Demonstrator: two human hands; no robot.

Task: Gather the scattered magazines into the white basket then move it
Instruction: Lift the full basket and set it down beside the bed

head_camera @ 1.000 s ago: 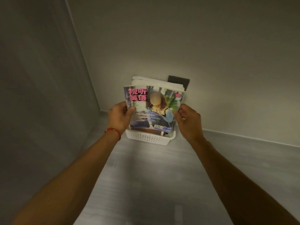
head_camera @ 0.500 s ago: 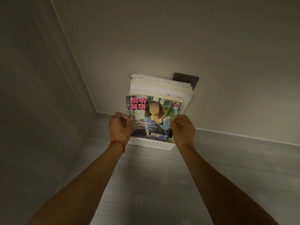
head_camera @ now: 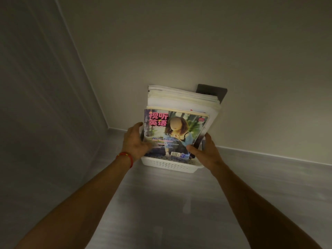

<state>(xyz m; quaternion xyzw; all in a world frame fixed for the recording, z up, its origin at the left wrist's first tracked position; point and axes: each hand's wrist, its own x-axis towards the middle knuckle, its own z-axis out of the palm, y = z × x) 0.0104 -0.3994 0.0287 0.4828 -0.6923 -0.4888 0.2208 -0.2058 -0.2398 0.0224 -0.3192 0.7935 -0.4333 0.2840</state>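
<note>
Pale walls (head_camera: 197, 42) meet in a corner above a grey floor (head_camera: 161, 203), and the white basket (head_camera: 168, 165) sits on that floor close against the back wall. A stack of magazines (head_camera: 181, 101) stands upright in the basket, leaning back toward the wall, with a dark wall plate (head_camera: 218, 92) showing just behind its upper right corner. The front magazine (head_camera: 172, 133), a colourful cover with pink characters, faces the person. The left hand (head_camera: 133, 142) grips its left edge, thumb on the cover. The right hand (head_camera: 204, 151) presses against its lower right side, fingers spread and only loosely curled. A red bracelet (head_camera: 125, 157) circles the left wrist.
</note>
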